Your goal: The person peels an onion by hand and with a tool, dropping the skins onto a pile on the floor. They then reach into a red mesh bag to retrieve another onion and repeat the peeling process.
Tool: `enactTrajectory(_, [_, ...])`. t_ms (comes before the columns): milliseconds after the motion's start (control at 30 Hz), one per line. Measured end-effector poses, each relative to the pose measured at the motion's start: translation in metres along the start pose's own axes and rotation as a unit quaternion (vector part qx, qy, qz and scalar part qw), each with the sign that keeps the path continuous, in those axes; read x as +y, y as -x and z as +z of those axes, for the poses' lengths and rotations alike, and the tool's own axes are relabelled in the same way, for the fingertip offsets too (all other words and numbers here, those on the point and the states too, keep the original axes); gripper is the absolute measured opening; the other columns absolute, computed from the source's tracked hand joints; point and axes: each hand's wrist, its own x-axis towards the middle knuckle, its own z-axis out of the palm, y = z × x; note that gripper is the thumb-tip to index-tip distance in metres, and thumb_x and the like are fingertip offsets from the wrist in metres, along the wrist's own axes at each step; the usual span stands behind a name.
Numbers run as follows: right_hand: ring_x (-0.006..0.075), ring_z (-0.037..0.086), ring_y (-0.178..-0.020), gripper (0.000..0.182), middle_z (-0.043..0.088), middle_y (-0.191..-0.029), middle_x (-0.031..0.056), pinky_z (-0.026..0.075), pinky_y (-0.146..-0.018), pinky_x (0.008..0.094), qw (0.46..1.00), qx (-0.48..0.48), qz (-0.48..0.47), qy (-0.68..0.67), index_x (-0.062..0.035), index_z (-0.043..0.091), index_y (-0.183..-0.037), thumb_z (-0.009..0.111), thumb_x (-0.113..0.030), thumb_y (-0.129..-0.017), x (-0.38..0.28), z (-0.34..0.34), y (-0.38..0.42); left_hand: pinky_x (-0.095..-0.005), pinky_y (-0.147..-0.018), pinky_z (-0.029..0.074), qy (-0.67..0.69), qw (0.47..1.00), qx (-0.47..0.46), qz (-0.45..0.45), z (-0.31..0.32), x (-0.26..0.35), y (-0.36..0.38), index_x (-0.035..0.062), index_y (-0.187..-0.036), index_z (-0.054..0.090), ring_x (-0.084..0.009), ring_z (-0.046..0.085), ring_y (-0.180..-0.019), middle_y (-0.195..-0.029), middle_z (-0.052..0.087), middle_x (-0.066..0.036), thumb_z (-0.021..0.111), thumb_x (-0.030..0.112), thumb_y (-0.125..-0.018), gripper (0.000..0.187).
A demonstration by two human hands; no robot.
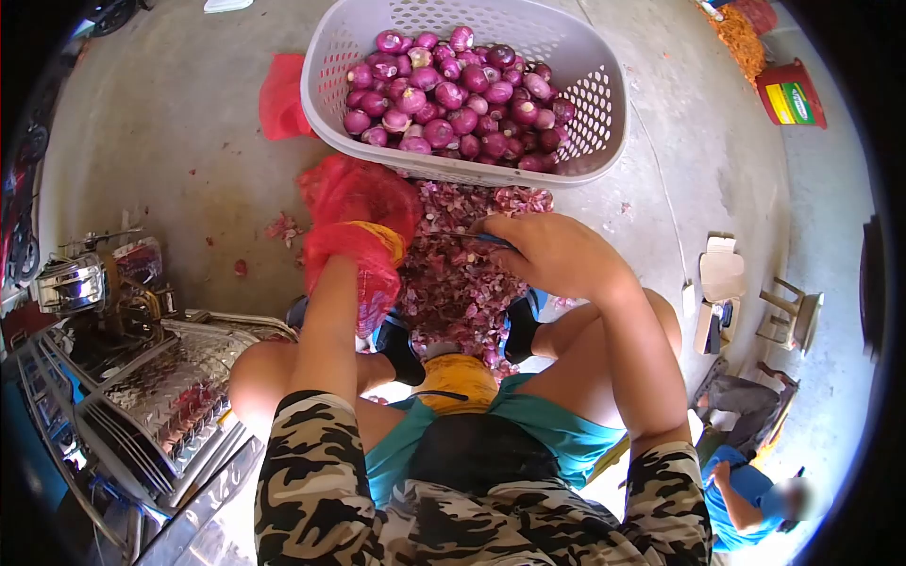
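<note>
My left hand (344, 247) is inside a red mesh bag (357, 193), which bunches around the wrist and has a yellow band at its mouth. The mesh hides those fingers. My right hand (559, 250) is closed around the blue handle of a knife (494, 240), its thin blade pointing left toward the bag. Beneath both hands, a heap of purple onion skins (453, 292) covers the floor between my feet. Just beyond, a grey plastic basket (609, 113) holds many peeled-looking red onions (462, 99).
Another red mesh piece (285, 97) lies left of the basket. A metal rack (123, 396) stands at left. On the right are an opened cardboard box (723, 274), a small stool (802, 321), a red bucket (791, 94) and a person in blue (746, 500).
</note>
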Motion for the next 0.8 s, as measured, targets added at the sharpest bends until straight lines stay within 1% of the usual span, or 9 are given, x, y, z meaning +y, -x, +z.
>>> enactTrajectory(133, [0.0384, 0.060, -0.074, 0.026, 0.061, -0.074, 0.0206, 0.046, -0.066, 0.0486, 1.000, -0.011, -0.001, -0.007, -0.0045, 0.054, -0.104, 0.056, -0.020, -0.083, 0.003, 0.002, 0.002, -0.0336, -0.078, 0.047, 0.013, 1.000, -0.006, 0.000, 0.004, -0.002, -0.003, 0.0057, -0.109, 0.052, -0.0223, 0.059, -0.085, -0.100, 0.059, -0.007, 0.050, 0.028, -0.086, 0.033])
enactTrajectory(233, [0.0384, 0.060, -0.074, 0.027, 0.061, -0.073, 0.0208, 0.046, -0.066, 0.0488, 1.000, 0.004, 0.005, -0.003, -0.0043, 0.054, -0.105, 0.056, -0.021, -0.083, -0.004, 0.001, 0.000, -0.0336, -0.079, 0.047, 0.019, 1.000, -0.009, -0.003, 0.007, -0.005, -0.004, 0.0057, -0.110, 0.052, -0.0223, 0.059, -0.086, -0.101, 0.059, -0.007, 0.050, 0.028, -0.086, 0.033])
enactTrajectory(333, [0.0386, 0.060, -0.074, 0.029, 0.061, -0.074, 0.0210, 0.046, -0.066, 0.0490, 1.000, 0.025, -0.015, 0.010, -0.0039, 0.054, -0.106, 0.056, -0.022, -0.083, -0.006, 0.004, -0.001, -0.0335, -0.079, 0.046, 0.028, 1.000, -0.011, -0.005, 0.010, -0.006, -0.003, 0.0058, -0.111, 0.052, -0.0223, 0.059, -0.086, -0.101, 0.059, -0.007, 0.050, 0.028, -0.086, 0.034])
enactTrajectory(433, [0.0388, 0.060, -0.074, 0.030, 0.061, -0.074, 0.0213, 0.046, -0.066, 0.0494, 1.000, -0.003, -0.008, 0.004, -0.0031, 0.053, -0.106, 0.057, -0.022, -0.083, -0.009, 0.003, -0.004, -0.0335, -0.079, 0.046, 0.038, 0.999, -0.015, -0.006, 0.013, -0.006, -0.003, 0.0058, -0.112, 0.051, -0.0223, 0.059, -0.087, -0.102, 0.059, -0.007, 0.050, 0.028, -0.086, 0.034])
enactTrajectory(733, [0.0394, 0.060, -0.074, 0.030, 0.061, -0.073, 0.0217, 0.046, -0.066, 0.0498, 1.000, 0.011, -0.001, 0.007, -0.0013, 0.052, -0.103, 0.057, -0.023, -0.083, -0.014, 0.005, -0.002, -0.0333, -0.081, 0.046, 0.058, 0.998, -0.018, -0.005, 0.020, -0.011, -0.004, 0.0060, -0.115, 0.050, -0.0223, 0.058, -0.088, -0.105, 0.058, -0.007, 0.049, 0.028, -0.087, 0.036])
enactTrajectory(800, [0.0398, 0.060, -0.074, 0.030, 0.061, -0.073, 0.0217, 0.046, -0.066, 0.0495, 1.000, 0.017, -0.013, 0.001, -0.0009, 0.052, -0.103, 0.057, -0.023, -0.083, -0.015, 0.006, -0.005, -0.0333, -0.081, 0.046, 0.062, 0.998, -0.020, -0.005, 0.022, -0.009, -0.004, 0.0060, -0.115, 0.050, -0.0223, 0.058, -0.089, -0.105, 0.058, -0.007, 0.049, 0.028, -0.087, 0.036])
